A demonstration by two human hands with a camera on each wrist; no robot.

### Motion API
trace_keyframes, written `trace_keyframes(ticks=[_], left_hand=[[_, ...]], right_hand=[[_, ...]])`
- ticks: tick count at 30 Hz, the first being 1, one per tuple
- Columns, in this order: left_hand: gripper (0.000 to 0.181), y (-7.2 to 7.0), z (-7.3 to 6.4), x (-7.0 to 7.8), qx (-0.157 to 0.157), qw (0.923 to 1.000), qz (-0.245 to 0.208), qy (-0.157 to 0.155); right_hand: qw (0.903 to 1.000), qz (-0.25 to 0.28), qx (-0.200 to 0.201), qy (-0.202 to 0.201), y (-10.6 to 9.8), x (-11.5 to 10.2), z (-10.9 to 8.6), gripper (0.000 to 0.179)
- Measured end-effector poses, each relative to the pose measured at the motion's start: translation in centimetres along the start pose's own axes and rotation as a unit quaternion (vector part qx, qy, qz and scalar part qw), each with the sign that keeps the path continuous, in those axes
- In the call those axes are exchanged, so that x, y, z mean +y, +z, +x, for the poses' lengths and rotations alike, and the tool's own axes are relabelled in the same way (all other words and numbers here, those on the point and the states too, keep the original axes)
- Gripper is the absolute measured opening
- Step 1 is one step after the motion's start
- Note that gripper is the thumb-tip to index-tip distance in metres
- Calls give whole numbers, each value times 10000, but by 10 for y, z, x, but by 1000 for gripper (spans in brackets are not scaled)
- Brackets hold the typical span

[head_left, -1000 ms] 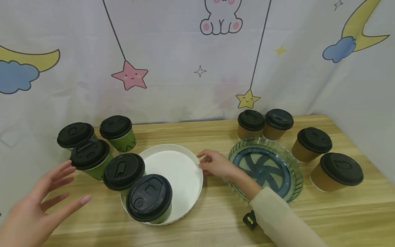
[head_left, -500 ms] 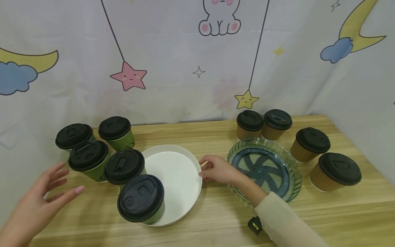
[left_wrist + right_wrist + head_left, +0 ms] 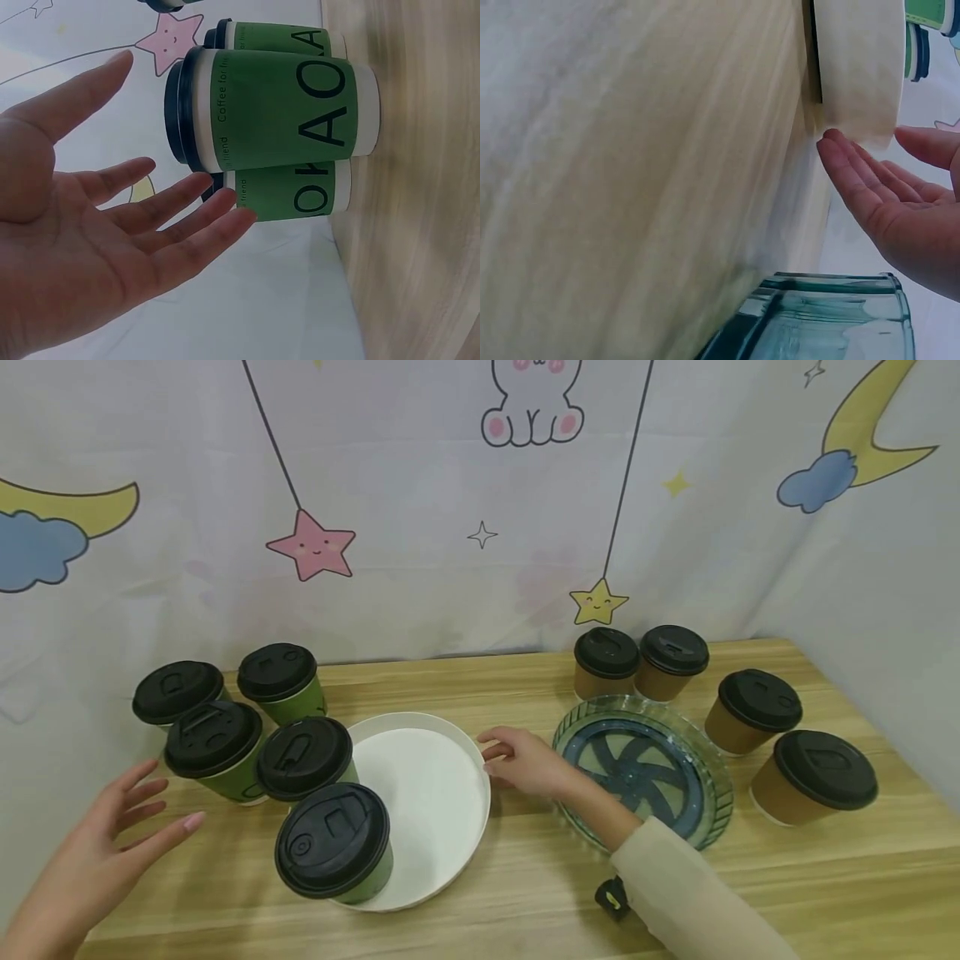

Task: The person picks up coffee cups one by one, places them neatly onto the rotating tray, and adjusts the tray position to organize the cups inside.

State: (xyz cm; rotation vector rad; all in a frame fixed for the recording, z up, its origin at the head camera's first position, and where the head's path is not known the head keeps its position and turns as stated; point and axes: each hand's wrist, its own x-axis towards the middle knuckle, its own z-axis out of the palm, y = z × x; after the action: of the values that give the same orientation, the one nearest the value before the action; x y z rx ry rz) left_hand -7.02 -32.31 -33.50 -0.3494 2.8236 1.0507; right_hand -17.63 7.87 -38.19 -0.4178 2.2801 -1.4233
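head view, translucent dish (image 3: 652, 768) near plate (image 3: 438, 789), brown cups (image 3: 791, 789)

There are five green cups (image 3: 334, 842), four brown cups (image 3: 813, 779), one plate (image 3: 431, 810) and one glass dish (image 3: 641, 768).

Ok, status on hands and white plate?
Left hand open, nothing held, near green cups. Right hand at right rim of white plate, grip unclear. Two front cups hide part of plate's left edge.
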Motion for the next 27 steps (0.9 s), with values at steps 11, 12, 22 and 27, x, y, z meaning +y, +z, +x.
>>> trace_keyframes(ticks=[11,12,22,27], left_hand=[[93,0,2,-9,183,9997,-92,94],[93,-1,3,-10,185,9997,-97,92],[96,-3,6,-11,100,9999,-17,-132],[95,-3,7,-12,98,9999,-97,-44]], right_hand=[[9986,149,-490,-155,-7,2,-12,42],[9984,90,-541,-161,-8,2,-13,41],[9997,-204,-94,-26,-6,-2,-4,34],[9994,-319,72,-61,-2,-2,2,36]])
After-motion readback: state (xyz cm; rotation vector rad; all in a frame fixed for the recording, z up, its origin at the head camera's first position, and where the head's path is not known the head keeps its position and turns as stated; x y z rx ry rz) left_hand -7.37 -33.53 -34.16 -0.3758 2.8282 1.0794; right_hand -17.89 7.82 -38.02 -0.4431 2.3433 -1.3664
